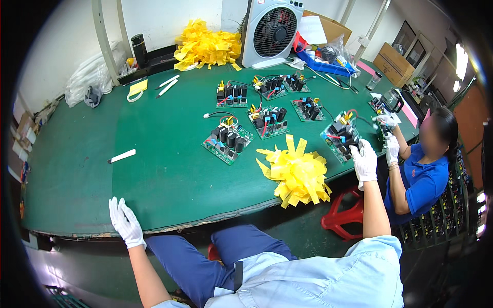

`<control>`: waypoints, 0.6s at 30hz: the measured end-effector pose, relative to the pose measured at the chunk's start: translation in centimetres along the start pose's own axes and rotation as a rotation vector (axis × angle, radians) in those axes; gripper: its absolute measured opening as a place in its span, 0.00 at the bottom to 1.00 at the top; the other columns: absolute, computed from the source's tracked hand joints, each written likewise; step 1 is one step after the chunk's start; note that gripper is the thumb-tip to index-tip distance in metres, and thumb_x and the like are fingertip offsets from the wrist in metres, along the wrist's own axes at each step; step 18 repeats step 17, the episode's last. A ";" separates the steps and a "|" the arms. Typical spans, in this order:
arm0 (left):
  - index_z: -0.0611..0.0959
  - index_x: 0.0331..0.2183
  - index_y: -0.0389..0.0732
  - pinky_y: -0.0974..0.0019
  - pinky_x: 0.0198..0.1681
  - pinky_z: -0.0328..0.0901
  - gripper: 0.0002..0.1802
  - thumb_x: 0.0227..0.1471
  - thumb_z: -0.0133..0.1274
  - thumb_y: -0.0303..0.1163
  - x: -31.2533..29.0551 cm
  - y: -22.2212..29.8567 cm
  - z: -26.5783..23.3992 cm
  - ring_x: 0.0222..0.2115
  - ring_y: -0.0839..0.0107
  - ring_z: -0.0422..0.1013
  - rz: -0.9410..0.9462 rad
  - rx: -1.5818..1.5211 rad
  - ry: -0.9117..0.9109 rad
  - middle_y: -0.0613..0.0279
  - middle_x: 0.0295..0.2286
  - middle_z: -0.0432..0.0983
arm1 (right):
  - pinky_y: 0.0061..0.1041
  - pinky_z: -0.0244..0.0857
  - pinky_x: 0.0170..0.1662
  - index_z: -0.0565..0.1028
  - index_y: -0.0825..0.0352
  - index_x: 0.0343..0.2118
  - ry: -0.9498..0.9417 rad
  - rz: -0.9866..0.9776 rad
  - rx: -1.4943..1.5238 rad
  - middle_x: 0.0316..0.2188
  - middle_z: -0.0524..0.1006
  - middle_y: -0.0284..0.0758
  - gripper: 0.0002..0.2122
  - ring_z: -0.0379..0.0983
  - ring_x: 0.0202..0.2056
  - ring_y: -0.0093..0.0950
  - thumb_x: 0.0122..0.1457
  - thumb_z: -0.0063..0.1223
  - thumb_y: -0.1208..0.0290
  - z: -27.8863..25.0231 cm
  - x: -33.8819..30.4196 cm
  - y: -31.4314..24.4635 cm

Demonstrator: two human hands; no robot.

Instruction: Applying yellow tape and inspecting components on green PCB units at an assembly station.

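My right hand (pixel 365 161), in a white glove, grips the near right side of a green circuit board (pixel 331 134). This board is tilted and carries black cylindrical capacitors and red wires. At the table's front left edge rests my gloved left hand (pixel 125 222), its fingers stretched out and nothing in it. A heap of yellow tape strips (pixel 300 172) hangs partly over the front edge, left of my right hand. Several similar boards stand in the middle of the table, the nearest circuit board (pixel 227 141) left of the heap.
A white-handled tool (pixel 122 156) lies on the green table (pixel 169 174). Along the back are another yellow pile (pixel 208 45), a box fan (pixel 275 33) and a blue tray (pixel 328 64). On the right a co-worker (pixel 421 164) handles a board, near a red stool (pixel 341 218).
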State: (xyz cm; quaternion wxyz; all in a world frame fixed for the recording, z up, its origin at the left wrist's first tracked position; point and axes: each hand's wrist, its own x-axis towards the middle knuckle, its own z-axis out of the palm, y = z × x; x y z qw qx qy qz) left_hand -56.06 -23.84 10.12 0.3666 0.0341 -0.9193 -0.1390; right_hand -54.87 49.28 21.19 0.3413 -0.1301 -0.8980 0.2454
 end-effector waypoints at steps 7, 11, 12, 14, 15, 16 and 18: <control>0.80 0.47 0.32 0.51 0.61 0.58 0.18 0.65 0.42 0.31 -4.7 -3.3 -5.0 0.57 0.50 0.65 -0.075 0.088 0.029 0.45 0.53 0.72 | 0.40 0.67 0.42 0.76 0.68 0.40 -0.223 0.221 -0.321 0.35 0.80 0.46 0.16 0.75 0.39 0.47 0.56 0.59 0.60 3.5 0.8 4.4; 0.82 0.45 0.30 0.59 0.58 0.62 0.15 0.62 0.46 0.27 -9.4 -2.6 -9.9 0.50 0.56 0.71 -0.285 0.143 0.101 0.46 0.48 0.75 | 0.27 0.59 0.31 0.80 0.67 0.35 -0.180 0.517 0.085 0.23 0.73 0.28 0.07 0.62 0.26 0.21 0.58 0.54 0.71 6.4 2.0 0.7; 0.81 0.44 0.31 0.62 0.54 0.65 0.14 0.62 0.47 0.27 -10.3 -2.9 -11.4 0.47 0.57 0.72 -0.483 0.061 0.089 0.45 0.47 0.76 | 0.28 0.54 0.27 0.80 0.67 0.31 -0.079 0.526 0.292 0.22 0.70 0.27 0.06 0.59 0.24 0.21 0.58 0.53 0.72 7.0 1.9 0.8; 0.81 0.40 0.34 0.66 0.46 0.67 0.12 0.62 0.45 0.28 -12.8 -2.9 -14.5 0.37 0.66 0.72 -0.633 0.234 0.089 0.57 0.34 0.77 | 0.31 0.59 0.34 0.77 0.69 0.38 -0.094 0.393 0.258 0.29 0.72 0.33 0.08 0.63 0.30 0.26 0.59 0.54 0.71 7.2 2.5 5.1; 0.80 0.35 0.37 0.64 0.42 0.67 0.11 0.62 0.43 0.29 -14.3 -2.3 -14.4 0.33 0.65 0.70 -0.863 -0.160 0.319 0.58 0.30 0.76 | 0.32 0.61 0.37 0.75 0.69 0.41 -0.082 0.277 0.179 0.33 0.73 0.36 0.10 0.65 0.33 0.29 0.59 0.55 0.70 6.7 2.8 7.5; 0.78 0.31 0.37 0.61 0.39 0.67 0.12 0.61 0.42 0.31 -18.6 -4.8 -15.1 0.30 0.59 0.69 -0.979 -0.037 0.216 0.53 0.29 0.75 | 0.34 0.63 0.40 0.73 0.70 0.45 -0.051 0.167 0.116 0.36 0.73 0.39 0.13 0.67 0.36 0.32 0.60 0.56 0.70 6.6 3.7 10.1; 0.76 0.29 0.37 0.56 0.38 0.67 0.12 0.61 0.43 0.33 -25.0 -6.7 -16.0 0.29 0.53 0.70 -0.815 0.230 0.287 0.51 0.27 0.74 | 0.35 0.66 0.43 0.72 0.71 0.48 -0.031 0.032 0.077 0.40 0.74 0.43 0.16 0.69 0.40 0.35 0.60 0.57 0.69 7.7 4.7 10.0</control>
